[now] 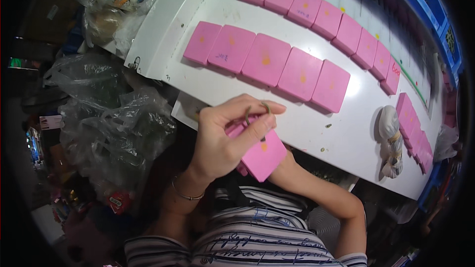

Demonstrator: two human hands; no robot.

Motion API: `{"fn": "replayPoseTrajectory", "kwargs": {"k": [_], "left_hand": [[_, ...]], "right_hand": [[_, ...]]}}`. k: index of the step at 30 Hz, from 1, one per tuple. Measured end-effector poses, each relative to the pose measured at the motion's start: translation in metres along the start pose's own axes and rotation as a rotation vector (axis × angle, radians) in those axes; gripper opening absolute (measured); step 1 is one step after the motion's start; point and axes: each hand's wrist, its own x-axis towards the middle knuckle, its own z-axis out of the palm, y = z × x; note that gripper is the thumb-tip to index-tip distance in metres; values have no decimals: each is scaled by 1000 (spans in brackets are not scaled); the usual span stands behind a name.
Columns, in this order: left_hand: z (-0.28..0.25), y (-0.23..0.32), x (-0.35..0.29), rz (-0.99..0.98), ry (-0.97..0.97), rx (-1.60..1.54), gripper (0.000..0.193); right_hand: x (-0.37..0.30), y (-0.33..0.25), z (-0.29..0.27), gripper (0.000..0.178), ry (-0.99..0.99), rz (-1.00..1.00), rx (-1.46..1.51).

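the bare left hand (222,136) is noted nearest, its thumb and index finger pinched on a thin, curved, olive-green strip (267,109); the flat, square-cornered pink slab (264,160) is held tilted just below these fingertips, long axis undetermined; the right hand (283,169) is largely hidden behind it, finger spread untellable; beyond, matching pink slabs (267,62) are ranged on the white table (346,141)

Five pink blocks (266,59) make the near row, eight the far row (327,19), and one more (267,160) is at the two hands (217,141) (the stepped group (408,122) at right overlaps too much to count). One bracelet (190,198), one wrapped bundle (389,127).
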Motion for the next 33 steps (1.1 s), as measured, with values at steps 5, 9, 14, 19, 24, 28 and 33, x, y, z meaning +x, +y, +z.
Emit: {"fn": "replayPoseTrajectory", "kwargs": {"k": [5, 9, 14, 19, 24, 28, 33], "left_hand": [[9, 15, -2, 10, -35, 71, 19], [16, 26, -3, 47, -87, 170, 19], [35, 31, -4, -15, -180, 24, 7], [43, 43, -3, -57, -301, 111, 8], [46, 34, -4, -98, -351, 62, 7], [50, 37, 2, -126, -321, 98, 7], [54, 35, 1, -153, -337, 92, 6]], "right_hand": [[-19, -44, -42, 29, -166, 195, -216], [-48, -111, -93, 19, 225, 133, -387], [-41, -118, -101, 24, 626, -296, -348], [-40, -108, -109, 27, 624, -459, -552], [-44, -101, -115, 27, 758, -406, -671], [-53, -99, -115, 23, 768, -301, -509], [-58, -108, -118, 19, 567, -212, -547]]}}
